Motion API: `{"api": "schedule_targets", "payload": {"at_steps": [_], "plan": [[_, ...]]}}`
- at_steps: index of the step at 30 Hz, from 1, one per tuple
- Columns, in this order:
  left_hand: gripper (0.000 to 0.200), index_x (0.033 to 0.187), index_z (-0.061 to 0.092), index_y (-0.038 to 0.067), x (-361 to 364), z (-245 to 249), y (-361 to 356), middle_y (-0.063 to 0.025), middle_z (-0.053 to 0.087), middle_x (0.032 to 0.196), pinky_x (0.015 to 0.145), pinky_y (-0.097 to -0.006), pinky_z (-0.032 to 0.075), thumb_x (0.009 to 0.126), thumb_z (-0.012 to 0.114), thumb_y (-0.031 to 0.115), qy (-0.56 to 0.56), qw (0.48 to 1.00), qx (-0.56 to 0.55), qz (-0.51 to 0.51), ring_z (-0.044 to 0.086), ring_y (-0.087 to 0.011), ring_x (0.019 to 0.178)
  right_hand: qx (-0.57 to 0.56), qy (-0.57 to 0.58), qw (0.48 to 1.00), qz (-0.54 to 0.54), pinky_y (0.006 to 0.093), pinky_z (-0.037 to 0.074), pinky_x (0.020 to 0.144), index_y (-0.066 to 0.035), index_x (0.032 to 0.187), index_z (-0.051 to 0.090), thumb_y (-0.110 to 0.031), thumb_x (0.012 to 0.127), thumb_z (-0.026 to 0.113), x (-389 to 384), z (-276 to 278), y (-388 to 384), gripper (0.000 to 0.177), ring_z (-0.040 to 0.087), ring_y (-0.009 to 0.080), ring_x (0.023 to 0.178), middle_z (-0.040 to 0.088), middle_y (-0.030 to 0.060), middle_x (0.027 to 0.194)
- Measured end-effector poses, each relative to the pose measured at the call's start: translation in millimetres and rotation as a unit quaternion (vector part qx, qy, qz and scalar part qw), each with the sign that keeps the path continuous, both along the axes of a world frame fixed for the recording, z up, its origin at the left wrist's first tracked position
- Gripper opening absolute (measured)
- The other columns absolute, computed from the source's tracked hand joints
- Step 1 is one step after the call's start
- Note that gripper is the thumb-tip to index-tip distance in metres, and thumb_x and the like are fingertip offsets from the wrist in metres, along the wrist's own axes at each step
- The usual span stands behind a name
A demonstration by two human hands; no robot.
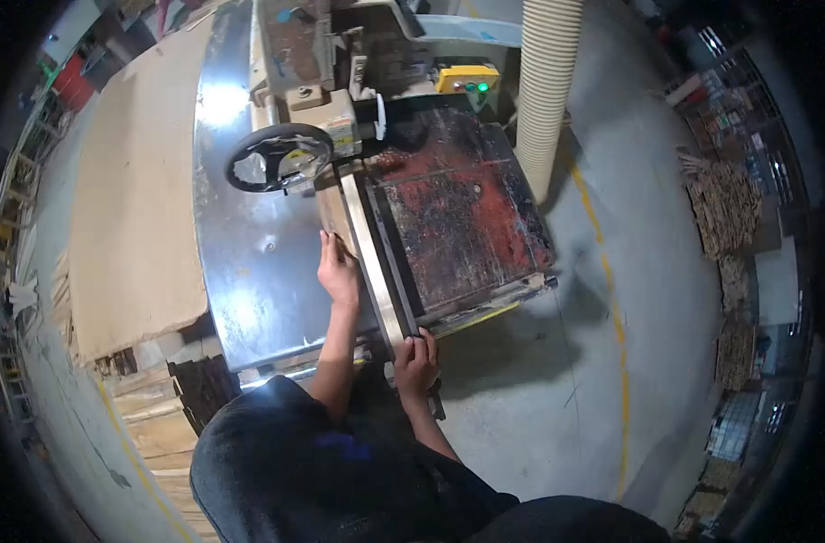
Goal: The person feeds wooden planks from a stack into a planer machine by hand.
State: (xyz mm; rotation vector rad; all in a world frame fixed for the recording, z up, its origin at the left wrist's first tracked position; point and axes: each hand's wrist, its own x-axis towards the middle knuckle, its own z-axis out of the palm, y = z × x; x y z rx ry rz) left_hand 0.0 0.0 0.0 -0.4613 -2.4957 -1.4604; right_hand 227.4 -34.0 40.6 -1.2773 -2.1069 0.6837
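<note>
A long wooden board (372,262) lies along a straight metal guide on the machine's table, its pale side up and a browner face showing toward the far left. Its far end reaches the machine head beside the black handwheel (280,157). My left hand (339,271) presses on the board's left side about midway, fingers together and pointing away from me. Close to my body, my right hand (416,364) grips the near end of the board, fingers curled over it by the guide's end.
The shiny metal table (249,271) is on the left, with a large tan sheet (141,199) beyond it. A worn red-black table (467,217) is on the right. A ribbed hose (548,81) hangs near a yellow control box (467,79) with a green light. Stacked wood (724,206) stands far right.
</note>
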Motion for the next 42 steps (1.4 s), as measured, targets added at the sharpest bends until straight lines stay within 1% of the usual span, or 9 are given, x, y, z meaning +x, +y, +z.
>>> {"api": "schedule_targets", "payload": {"at_steps": [6,15,21,25,30,33,36,38,42], "plan": [[0.027,0.106,0.064,0.003,-20,18,29,-0.0155,0.065,0.109,0.092,-0.0428,0.046,0.079,0.06,0.001,0.139,0.983,-0.101,0.064,0.058,-0.0344,0.105,0.036,-0.012,0.999,-0.006,0.0427,0.051,0.074,0.0,0.08,0.06,-0.014,0.089,0.055,6,0,12,0.017,0.063,0.0353,0.091,0.062,0.0188,0.101],[0.027,0.108,0.065,0.018,-68,16,53,-0.0115,0.058,0.11,0.079,-0.0453,0.043,0.081,0.061,0.017,0.044,0.978,-0.142,0.144,0.052,-0.0325,0.103,0.013,-0.018,0.999,0.03,0.0449,0.046,0.083,0.003,0.083,0.061,-0.015,0.09,0.051,-2,4,12,0.021,0.057,0.0396,0.101,0.062,0.0203,0.104],[0.035,0.104,0.063,0.007,-86,13,50,-0.0163,0.054,0.117,0.087,-0.052,0.04,0.083,0.06,0.035,-0.022,0.982,-0.066,0.175,0.049,-0.0359,0.107,0.109,-0.002,0.994,-0.022,0.0412,0.052,0.067,0.001,0.081,0.062,-0.017,0.091,0.054,-3,5,4,0.022,0.064,0.0325,0.08,0.064,0.0148,0.101],[0.03,0.097,0.068,0.008,-40,32,-9,-0.0157,0.06,0.11,0.087,-0.0477,0.046,0.072,0.065,0.025,-0.04,0.993,-0.101,-0.057,0.056,-0.0377,0.1,0.051,0.015,0.998,0.032,0.0414,0.046,0.087,0.001,0.087,0.062,-0.018,0.095,0.049,4,8,3,0.025,0.057,0.029,0.104,0.061,0.014,0.11],[0.049,0.124,0.054,0.014,106,2,-169,-0.018,0.035,0.145,0.099,-0.0491,0.037,0.079,0.066,0.028,0.193,0.931,-0.234,-0.202,0.04,-0.0364,0.129,0.04,0.026,0.998,0.03,0.046,0.041,0.071,0.002,0.069,0.057,-0.017,0.091,0.051,0,-16,22,0.03,0.052,0.0368,0.068,0.061,0.0182,0.074],[0.047,0.122,0.054,0.013,211,-20,-297,-0.0183,0.028,0.148,0.102,-0.0495,0.037,0.078,0.066,0.021,0.089,0.942,-0.239,-0.217,0.037,-0.0371,0.131,0.096,0.086,0.991,0.036,0.0468,0.043,0.069,0.004,0.071,0.062,-0.02,0.091,0.052,-3,-41,35,0.033,0.057,0.0383,0.075,0.064,0.0184,0.079],[0.042,0.116,0.061,0.009,347,-88,-417,-0.0198,0.049,0.132,0.102,-0.0452,0.039,0.078,0.062,0.026,-0.17,0.954,-0.205,0.138,0.043,-0.0363,0.125,0.063,0.025,0.997,0.047,0.0484,0.044,0.074,0.001,0.081,0.068,-0.024,0.091,0.05,6,-18,29,0.033,0.06,0.0398,0.08,0.066,0.021,0.086],[0.039,0.111,0.064,0.006,441,-126,-502,-0.0213,0.059,0.12,0.097,-0.0468,0.042,0.082,0.059,0.032,-0.462,0.8,-0.142,0.355,0.054,-0.0373,0.114,0.005,0.038,0.998,0.058,0.0501,0.044,0.074,0.003,0.08,0.066,-0.023,0.09,0.05,3,-27,33,0.032,0.059,0.0407,0.076,0.065,0.0218,0.083],[0.045,0.107,0.065,0.001,652,-180,-602,-0.0235,0.061,0.116,0.091,-0.0486,0.045,0.079,0.061,0.036,-0.473,0.551,-0.025,0.687,0.056,-0.0406,0.11,0.108,0.032,0.991,0.071,0.0452,0.045,0.082,-0.004,0.089,0.07,-0.026,0.085,0.058,2,-34,49,0.025,0.061,0.0352,0.086,0.068,0.0154,0.089]]}}
